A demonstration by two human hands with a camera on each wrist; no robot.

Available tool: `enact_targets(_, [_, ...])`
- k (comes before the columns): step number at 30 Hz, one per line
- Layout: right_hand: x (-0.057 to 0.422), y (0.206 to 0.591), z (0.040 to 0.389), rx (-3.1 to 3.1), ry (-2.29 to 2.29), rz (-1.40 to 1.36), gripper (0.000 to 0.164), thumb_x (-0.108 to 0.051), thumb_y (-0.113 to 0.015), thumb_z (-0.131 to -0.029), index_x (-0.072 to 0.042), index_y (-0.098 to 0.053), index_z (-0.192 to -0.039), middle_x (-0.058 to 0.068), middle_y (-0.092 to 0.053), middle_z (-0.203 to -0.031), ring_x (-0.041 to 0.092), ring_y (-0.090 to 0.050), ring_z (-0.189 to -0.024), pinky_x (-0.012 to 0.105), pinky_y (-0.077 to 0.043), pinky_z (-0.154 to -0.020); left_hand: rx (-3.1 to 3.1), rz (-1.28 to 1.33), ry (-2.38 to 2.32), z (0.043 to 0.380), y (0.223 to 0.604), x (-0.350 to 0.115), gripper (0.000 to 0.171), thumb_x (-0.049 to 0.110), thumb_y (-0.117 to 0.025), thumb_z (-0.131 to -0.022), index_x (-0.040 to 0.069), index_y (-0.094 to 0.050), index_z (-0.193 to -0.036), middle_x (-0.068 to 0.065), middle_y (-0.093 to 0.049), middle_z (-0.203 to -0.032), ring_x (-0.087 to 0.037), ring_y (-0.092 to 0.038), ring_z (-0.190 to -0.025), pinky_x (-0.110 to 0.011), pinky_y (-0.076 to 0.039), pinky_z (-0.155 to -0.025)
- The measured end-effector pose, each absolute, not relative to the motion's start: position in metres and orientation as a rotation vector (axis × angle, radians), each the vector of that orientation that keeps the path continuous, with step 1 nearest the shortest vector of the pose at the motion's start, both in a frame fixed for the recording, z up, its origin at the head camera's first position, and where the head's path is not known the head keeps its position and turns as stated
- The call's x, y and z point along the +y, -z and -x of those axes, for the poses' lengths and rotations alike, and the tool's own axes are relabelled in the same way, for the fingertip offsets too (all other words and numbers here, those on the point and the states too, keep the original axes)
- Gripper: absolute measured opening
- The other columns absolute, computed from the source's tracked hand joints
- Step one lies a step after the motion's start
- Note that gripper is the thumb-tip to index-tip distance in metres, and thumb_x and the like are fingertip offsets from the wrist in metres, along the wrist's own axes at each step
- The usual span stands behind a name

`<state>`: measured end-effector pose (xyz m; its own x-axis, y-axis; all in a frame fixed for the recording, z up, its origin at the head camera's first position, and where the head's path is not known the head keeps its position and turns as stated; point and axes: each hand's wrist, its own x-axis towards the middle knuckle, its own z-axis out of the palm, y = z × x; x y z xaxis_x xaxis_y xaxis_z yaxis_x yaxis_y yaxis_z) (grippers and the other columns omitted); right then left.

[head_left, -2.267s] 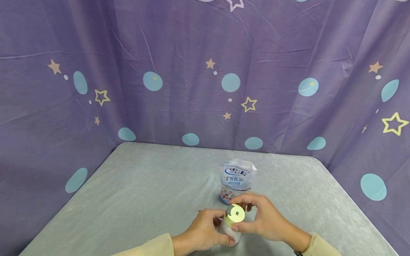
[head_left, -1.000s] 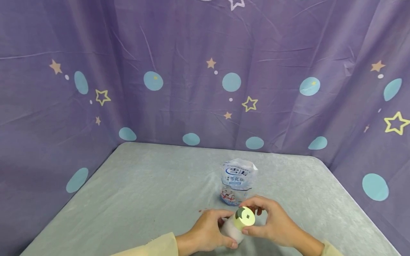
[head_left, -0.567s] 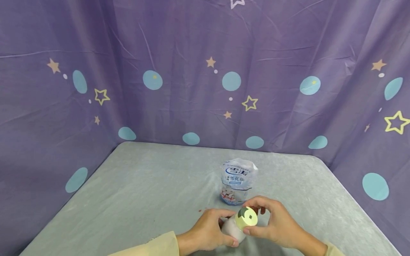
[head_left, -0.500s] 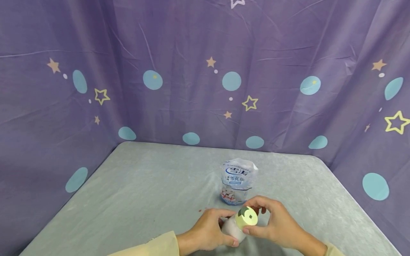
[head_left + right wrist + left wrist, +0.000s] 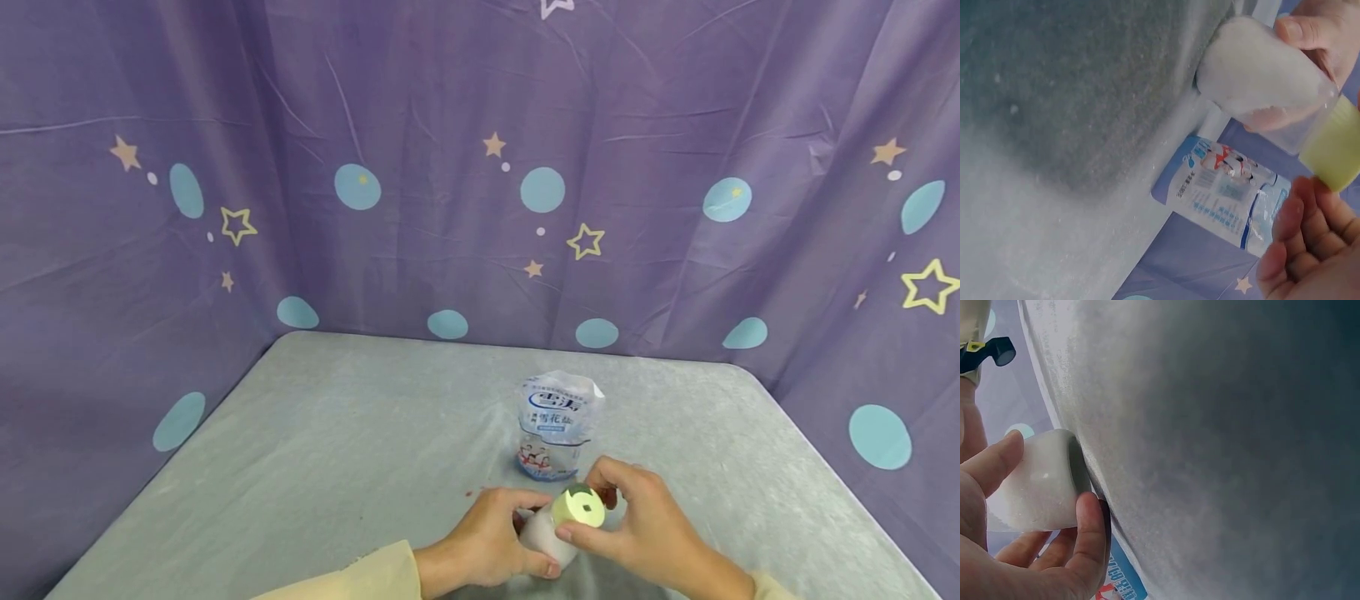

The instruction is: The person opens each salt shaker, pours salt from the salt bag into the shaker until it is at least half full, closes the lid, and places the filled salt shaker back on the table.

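My left hand (image 5: 487, 537) grips the body of a seasoning shaker (image 5: 545, 537), which leans to the right. The shaker is clear-walled with white contents and a pale yellow-green cap (image 5: 581, 507) with a small square mark on top. My right hand (image 5: 641, 525) pinches that cap between thumb and fingers. In the left wrist view, the thumb and fingers wrap the shaker's body (image 5: 1041, 481) near its base. The right wrist view shows the cap (image 5: 1335, 147) on the narrow end, fingertips at its edge. Just behind stands a blue-and-white salt bag (image 5: 557, 425).
A grey cloth covers the table (image 5: 360, 417). Purple curtains (image 5: 450, 125) with stars and blue dots rise behind and at both sides. Tiny red specks (image 5: 471, 492) lie left of the salt bag.
The shaker has shifted right and tipped further over in both hands. In the last half second my right hand has turned, and the cap's dark patch has swung clockwise toward the back.
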<state>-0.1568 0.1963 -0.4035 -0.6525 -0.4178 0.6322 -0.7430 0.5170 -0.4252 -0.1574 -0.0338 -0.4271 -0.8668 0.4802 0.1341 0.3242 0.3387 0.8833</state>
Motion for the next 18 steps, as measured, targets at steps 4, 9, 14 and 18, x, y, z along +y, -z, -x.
enact_targets(4, [0.194,0.405,0.156,-2.269,-0.889,-0.892,0.047,-0.045,-0.094,-0.070,-0.031,-0.051,-0.082,-0.019,-0.046,-0.070,-0.002,-0.044,-0.063,0.017,-0.037,-0.055,2.440,-0.729,-1.555,0.158,0.427,-0.034,0.054,0.013,-0.099,-0.064,0.020,-0.077,-0.113,0.015,-0.072,-0.093,-0.003,-0.064,-0.071,-0.020,-0.051,-0.065])
enact_targets(9, [0.195,0.402,0.156,-2.292,-0.889,-0.889,0.042,-0.046,-0.094,-0.070,-0.031,-0.060,-0.090,-0.021,-0.053,-0.077,0.002,-0.049,-0.066,0.020,-0.041,-0.057,2.444,-0.714,-1.546,0.158,0.427,-0.034,0.056,0.013,-0.099,-0.064,0.018,-0.077,-0.115,0.015,-0.072,-0.095,-0.003,-0.064,-0.072,-0.020,-0.051,-0.066])
enact_targets(14, [0.201,0.394,0.156,-2.352,-1.004,-1.015,0.050,-0.036,-0.093,-0.075,-0.029,-0.066,-0.117,-0.017,-0.065,-0.098,0.004,-0.056,-0.079,0.026,-0.046,-0.067,2.454,-0.724,-1.530,0.158,0.427,-0.034,0.054,0.014,-0.099,-0.064,0.020,-0.077,-0.114,0.016,-0.072,-0.095,-0.003,-0.064,-0.072,-0.020,-0.051,-0.067])
enact_targets(18, [0.206,0.389,0.158,-2.343,-1.039,-1.177,0.060,-0.026,-0.092,-0.077,-0.026,-0.063,-0.130,-0.013,-0.067,-0.112,0.005,-0.056,-0.087,0.028,-0.046,-0.073,2.452,-0.735,-1.524,0.158,0.427,-0.034,0.052,0.014,-0.099,-0.064,0.022,-0.078,-0.111,0.016,-0.071,-0.094,-0.003,-0.063,-0.072,-0.020,-0.051,-0.067])
